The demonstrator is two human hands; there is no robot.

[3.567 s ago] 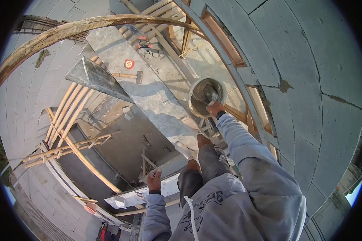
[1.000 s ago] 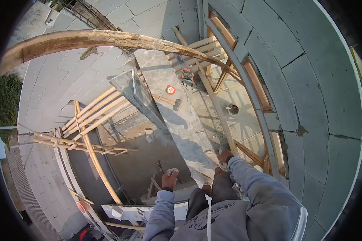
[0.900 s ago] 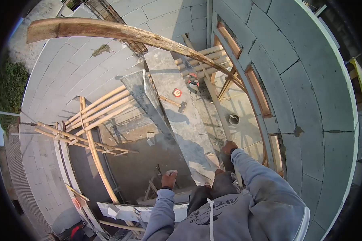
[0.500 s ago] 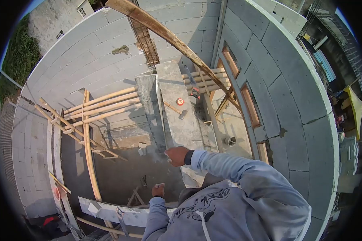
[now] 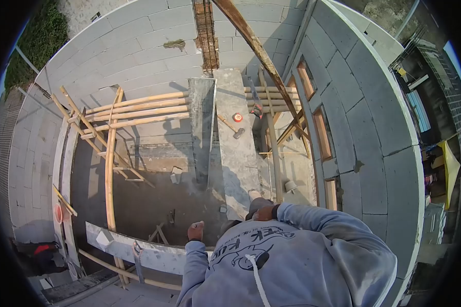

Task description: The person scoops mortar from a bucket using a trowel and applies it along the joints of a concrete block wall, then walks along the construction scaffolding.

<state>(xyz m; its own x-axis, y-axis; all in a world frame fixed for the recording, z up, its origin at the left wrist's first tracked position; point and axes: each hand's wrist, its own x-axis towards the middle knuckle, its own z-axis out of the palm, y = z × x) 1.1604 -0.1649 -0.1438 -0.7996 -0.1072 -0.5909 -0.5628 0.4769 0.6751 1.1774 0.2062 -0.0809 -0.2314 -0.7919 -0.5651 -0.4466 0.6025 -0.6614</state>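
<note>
My left hand (image 5: 195,231) is closed in a fist above the inner side of a pale plank; nothing shows sticking out of it. In front of my chest, close to the sweatshirt, is my right hand (image 5: 264,213), its fingers curled and partly hidden. A dark, dusty board (image 5: 203,130) lies ahead, its near end apart from both hands. Beside it runs a grey plank walkway (image 5: 234,169) with a hammer (image 5: 237,133), a red-and-white round tape (image 5: 237,117) and, farther off, a red-handled saw (image 5: 257,110).
Bamboo poles (image 5: 110,174) form scaffolding at left. A slanting timber (image 5: 256,43) crosses overhead at right. Grey block walls (image 5: 379,179) with window openings enclose the space. A pale block (image 5: 105,237) sits on the near plank (image 5: 159,253). A bucket (image 5: 290,186) stands lower right.
My right hand has left the near end of the dark board and drawn back to my chest. The view has shifted, so the scene ahead sits farther right.
</note>
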